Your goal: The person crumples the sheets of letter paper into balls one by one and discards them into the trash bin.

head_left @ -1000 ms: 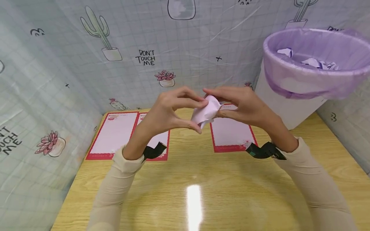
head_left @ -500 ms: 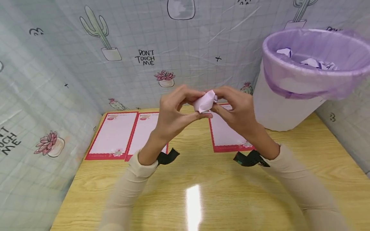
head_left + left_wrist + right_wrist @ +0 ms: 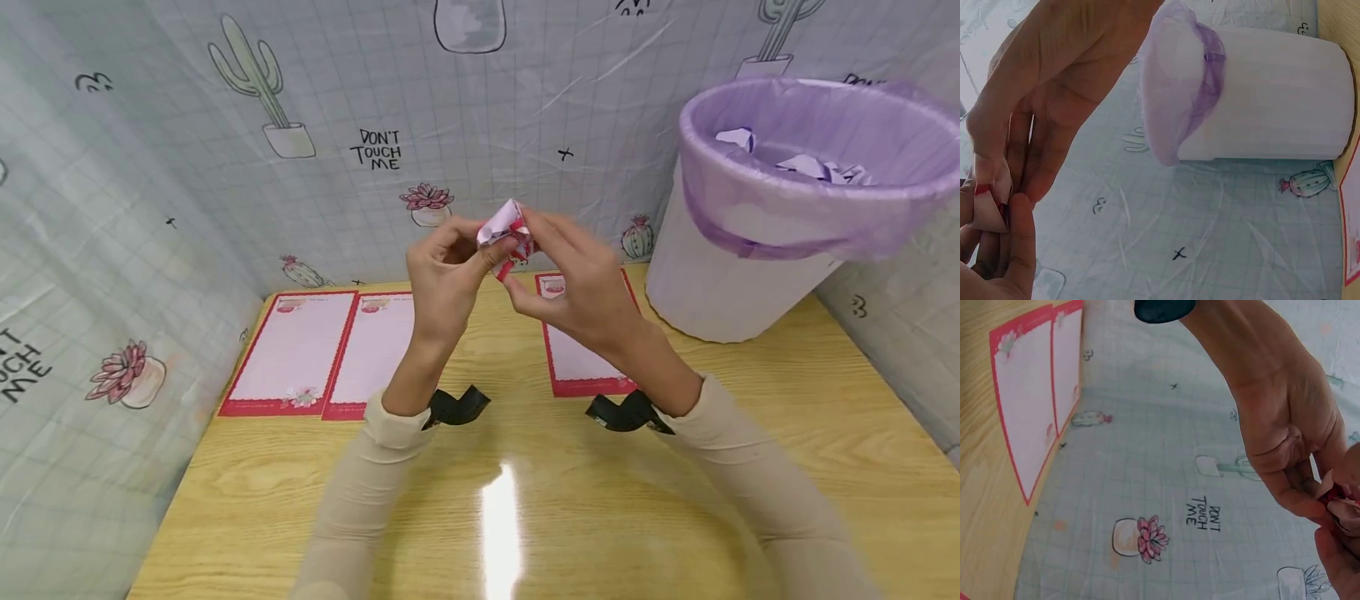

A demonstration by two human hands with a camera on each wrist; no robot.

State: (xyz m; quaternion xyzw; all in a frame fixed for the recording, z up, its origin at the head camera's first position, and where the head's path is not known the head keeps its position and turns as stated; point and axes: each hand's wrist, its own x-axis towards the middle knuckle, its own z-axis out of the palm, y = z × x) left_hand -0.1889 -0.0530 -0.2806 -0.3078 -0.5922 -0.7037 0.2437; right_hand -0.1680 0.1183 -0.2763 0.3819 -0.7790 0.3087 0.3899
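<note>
Both hands hold one crumpled sheet of paper, white with red border parts showing, above the back of the table. My left hand pinches it from the left, thumb across its front. From the other side my right hand grips it between fingers and thumb. In the left wrist view the crumpled paper sits between the fingertips of the two hands, partly covered by them. Only a bit of the paper shows at the right edge of the right wrist view.
Flat red-bordered sheets lie on the wooden table: two at the left, one sheet partly behind the right arm. A white bin with a purple liner stands at the back right, crumpled papers inside. A patterned curtain hangs behind.
The paper has become a smaller, tighter ball and turned, so red parts now show. Both hands have shifted, the right one leftward, with the ball a little higher and further left.
</note>
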